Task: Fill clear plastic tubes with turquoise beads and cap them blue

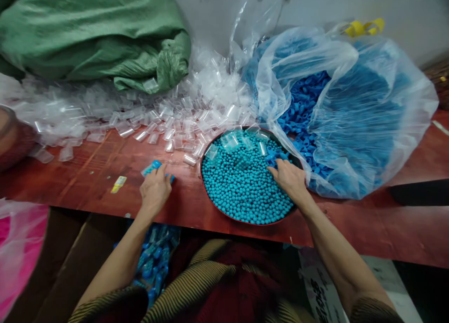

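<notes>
My left hand is closed around a small clear piece with blue parts, low over the red table left of the round tray. At the right side of the tray, my right hand has its fingers pressed together at some darker blue plastic pieces; what it grips is too small to tell. The tray is filled with turquoise beads, and a few clear sleeves lie on top of them.
Many clear plastic sleeves are heaped behind, below a green sack. A translucent bag of blue parts stands at the right. A yellow-and-white wrapper lies on the red table. Filled blue packets sit below its edge.
</notes>
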`<state>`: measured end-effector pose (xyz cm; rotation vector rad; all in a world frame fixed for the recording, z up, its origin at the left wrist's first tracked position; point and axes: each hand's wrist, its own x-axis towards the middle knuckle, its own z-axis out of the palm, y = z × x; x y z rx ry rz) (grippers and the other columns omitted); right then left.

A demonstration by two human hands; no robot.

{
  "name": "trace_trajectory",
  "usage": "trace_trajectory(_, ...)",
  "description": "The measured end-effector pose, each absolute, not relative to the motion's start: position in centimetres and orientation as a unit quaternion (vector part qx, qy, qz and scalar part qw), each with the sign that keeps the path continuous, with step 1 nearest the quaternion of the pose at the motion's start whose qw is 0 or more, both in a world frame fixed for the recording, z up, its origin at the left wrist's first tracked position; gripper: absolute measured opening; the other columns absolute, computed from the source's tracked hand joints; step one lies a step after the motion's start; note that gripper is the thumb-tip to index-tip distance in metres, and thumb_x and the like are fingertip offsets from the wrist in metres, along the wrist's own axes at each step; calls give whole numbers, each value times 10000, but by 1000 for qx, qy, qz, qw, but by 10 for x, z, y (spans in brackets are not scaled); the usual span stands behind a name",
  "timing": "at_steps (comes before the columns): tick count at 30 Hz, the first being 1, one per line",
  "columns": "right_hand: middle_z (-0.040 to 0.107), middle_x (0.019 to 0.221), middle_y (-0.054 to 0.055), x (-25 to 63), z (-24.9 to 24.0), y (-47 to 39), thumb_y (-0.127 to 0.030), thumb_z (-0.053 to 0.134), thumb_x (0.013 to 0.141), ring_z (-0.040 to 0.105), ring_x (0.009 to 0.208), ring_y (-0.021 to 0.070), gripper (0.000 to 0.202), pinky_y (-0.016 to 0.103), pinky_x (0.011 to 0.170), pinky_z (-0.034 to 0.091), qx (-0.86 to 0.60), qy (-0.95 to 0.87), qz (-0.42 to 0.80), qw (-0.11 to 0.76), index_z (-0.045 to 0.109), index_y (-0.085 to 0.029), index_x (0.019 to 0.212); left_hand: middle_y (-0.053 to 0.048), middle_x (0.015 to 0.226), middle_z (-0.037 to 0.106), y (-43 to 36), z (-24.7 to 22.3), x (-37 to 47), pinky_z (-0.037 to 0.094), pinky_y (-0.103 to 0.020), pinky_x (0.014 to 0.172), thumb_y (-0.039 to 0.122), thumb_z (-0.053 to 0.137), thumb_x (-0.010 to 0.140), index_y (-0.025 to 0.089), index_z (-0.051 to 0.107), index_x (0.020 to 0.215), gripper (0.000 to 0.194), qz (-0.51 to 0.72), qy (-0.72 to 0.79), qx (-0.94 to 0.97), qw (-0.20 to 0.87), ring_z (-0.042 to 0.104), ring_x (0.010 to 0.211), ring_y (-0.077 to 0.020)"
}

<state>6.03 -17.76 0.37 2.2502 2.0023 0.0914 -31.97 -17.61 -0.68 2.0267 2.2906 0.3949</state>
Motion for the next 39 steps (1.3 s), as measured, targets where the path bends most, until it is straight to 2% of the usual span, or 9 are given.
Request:
trace_trajectory(2, 667, 931, 126, 56, -1, -169, -452, 485, 885, 639, 834, 244, 340, 283, 564, 354, 754, 653, 26, 65, 581, -139, 978, -133, 1005, 652, -174, 1, -292, 448, -354, 820, 284, 384, 887, 137, 593, 1127, 350, 174, 705, 687, 18, 596, 921, -250)
trace_trajectory(4, 671, 919, 130, 51, -7, -161, -422, 505, 878, 637, 842, 248, 307, 285, 582, 361, 753, 654, 19, 64, 578, -135, 960, -99, 971, 662, -169, 8, -253, 449, -312, 823, 263, 392, 899, 152, 617, 1043, 290, 206, 629, 746, 74, 604, 897, -212)
trace_trajectory(12, 660, 896, 134, 50, -9, -175, -252, 464, 878, 610, 849, 243, 200, 293, 663, 394, 705, 709, 19, 22, 544, -126, 1010, -78, 1099, 610, -138, 6, -133, 462, -307, 787, 315, 540, 856, 190, 529, 1172, 340, 113, 554, 802, 192, 608, 955, -217)
trace_trajectory(16, 665, 931, 118, 56, -12, -182, -244, 520, 849, 609, 894, 256, 270, 312, 716, 426, 688, 725, 4, -22, 534, -155, 1104, -54, 1082, 610, -138, -7, -129, 462, -303, 780, 313, 545, 855, 210, 530, 1142, 306, 104, 542, 813, 188, 606, 959, -210)
trace_trajectory(19, 668, 992, 111, 58, -16, -179, -230, 523, 843, 604, 950, 255, 234, 324, 780, 443, 683, 726, -30, -71, 556, -164, 1065, -38, 1060, 607, -140, -10, -129, 461, -293, 752, 350, 523, 867, 243, 540, 1138, 292, 96, 530, 824, 175, 609, 930, -201)
trace_trajectory(25, 665, 1012, 95, 42, -11, -170, -187, 441, 872, 615, 895, 233, 329, 304, 723, 456, 676, 726, -30, -123, 511, -170, 1193, -39, 1020, 601, -137, -10, -121, 463, -291, 751, 427, 483, 876, 269, 576, 1123, 308, 76, 539, 820, 180, 607, 902, -196)
trace_trajectory(29, 616, 1034, 101, 33, -9, -170, -164, 380, 890, 578, 974, 215, 328, 291, 796, 461, 609, 779, -51, -140, 547, -175, 1172, -47, 1020, 623, -132, -9, -125, 457, -294, 813, 374, 496, 870, 241, 608, 1098, 287, 94, 528, 813, 227, 598, 943, -198)
trace_trajectory(34, 595, 928, 87, 44, -12, -180, -240, 370, 908, 579, 889, 200, 345, 313, 814, 472, 585, 781, -144, -165, 564, -171, 1185, -42, 934, 661, -126, -8, -139, 449, -306, 833, 338, 519, 841, 186, 637, 979, 236, 129, 499, 789, 335, 594, 906, -199)
trace_trajectory(39, 639, 817, 46, 45, -10, -181, -282, 433, 866, 605, 751, 181, 269, 339, 759, 488, 606, 671, -268, -332, 640, -188, 1011, 0, 736, 583, -132, -7, -144, 462, -267, 695, 264, 492, 831, 153, 581, 922, 169, 178, 489, 747, 414, 550, 713, -147)
